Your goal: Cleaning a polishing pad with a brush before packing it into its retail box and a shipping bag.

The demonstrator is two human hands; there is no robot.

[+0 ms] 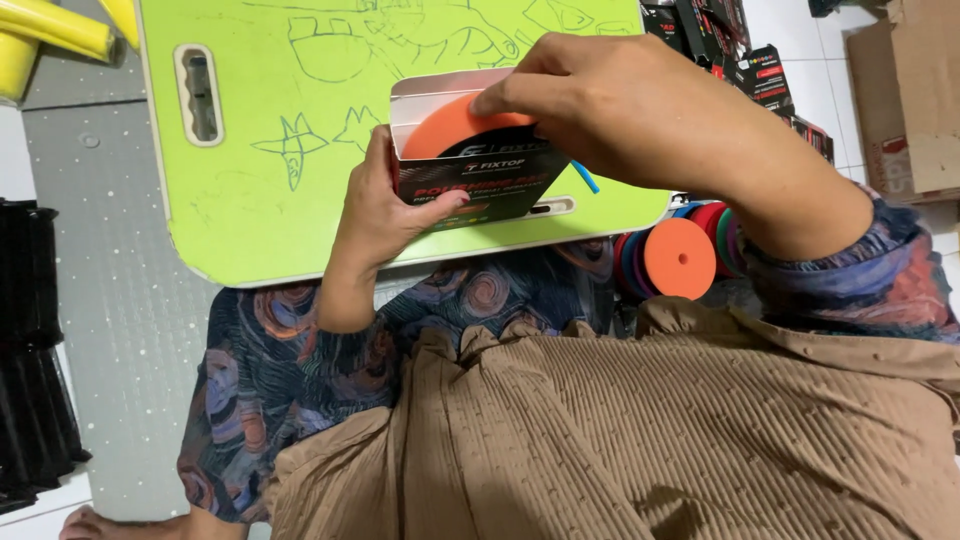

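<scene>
So the orange foam disc sits half inside a small dark red-and-black carton, right at centre frame, its curved top edge poking out of the open flap. The left hand is wrapped around the carton's left side, thumb pinned across the front, which keeps the mouth tilted up and steady. The right hand comes in from the upper right, fingertips pressed together on the disc's rim. All of this hovers over a lime green lap desk with scribbled drawings, resting on the person's knees. Right of centre, a row of more coloured discs stands on edge, and more dark cartons lie at upper right.
</scene>
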